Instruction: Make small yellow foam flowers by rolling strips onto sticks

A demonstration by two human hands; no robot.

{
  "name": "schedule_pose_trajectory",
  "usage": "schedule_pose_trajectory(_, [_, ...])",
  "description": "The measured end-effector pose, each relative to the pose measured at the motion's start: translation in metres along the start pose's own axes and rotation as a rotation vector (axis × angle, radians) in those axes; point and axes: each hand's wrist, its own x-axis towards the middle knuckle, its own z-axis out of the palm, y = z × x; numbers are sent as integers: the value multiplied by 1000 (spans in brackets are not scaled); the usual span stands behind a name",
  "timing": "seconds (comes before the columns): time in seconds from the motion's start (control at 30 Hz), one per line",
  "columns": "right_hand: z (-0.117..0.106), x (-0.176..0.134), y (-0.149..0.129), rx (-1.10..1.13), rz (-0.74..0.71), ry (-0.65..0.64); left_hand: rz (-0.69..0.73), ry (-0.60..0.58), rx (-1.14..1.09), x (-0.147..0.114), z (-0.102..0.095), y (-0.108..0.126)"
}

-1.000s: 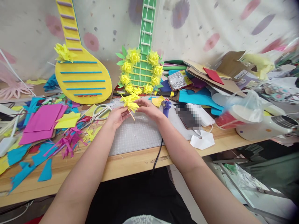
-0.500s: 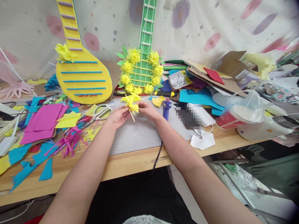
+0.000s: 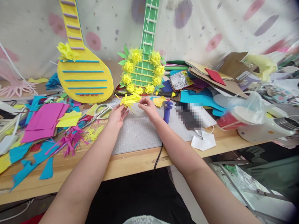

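My left hand (image 3: 118,115) is closed on a yellow paper flower (image 3: 127,100) with a thin wooden stick (image 3: 130,110) as its stem. The flower is tipped over, its stick pointing right, above the grey cutting mat (image 3: 133,137). My right hand (image 3: 149,109) hovers just right of the flower, not touching it, thumb and fingers bent and slightly apart. A purple glue gun (image 3: 167,111) stands beside my right hand. Scissors with pale handles (image 3: 102,110) lie left of my left hand. Behind the hands stands a green paper guitar shape (image 3: 144,70) ringed with yellow flowers.
A yellow lute-shaped cutout (image 3: 85,74) leans at the back left. Magenta paper sheets (image 3: 44,121) and coloured scraps cover the left side. On the right are a white mask (image 3: 203,140), a bagged cup (image 3: 243,113) and a white flask (image 3: 257,130). The glue gun's cord (image 3: 158,158) hangs over the table edge.
My right hand has come off the flower and moved slightly right. In my left hand the flower has turned and tipped left, its stick now lying flatter.
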Motion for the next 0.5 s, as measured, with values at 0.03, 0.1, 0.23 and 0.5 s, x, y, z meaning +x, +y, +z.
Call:
schedule_pose_trajectory(0.03, [3, -2, -2, -72, -29, -15, 24, 32, -14, 1, 0, 0])
schedule_pose_trajectory(0.1, [10, -6, -5, -205, -65, -37, 46, 53, -17, 2, 0, -1])
schedule_pose_trajectory(0.23, [23, -9, 0, -322, -22, 5, 61, 22, 10, -2, 2, -5])
schedule_pose_trajectory(0.5, [23, -6, 3, -273, 51, 30, 138, -24, 84, -7, 5, -15])
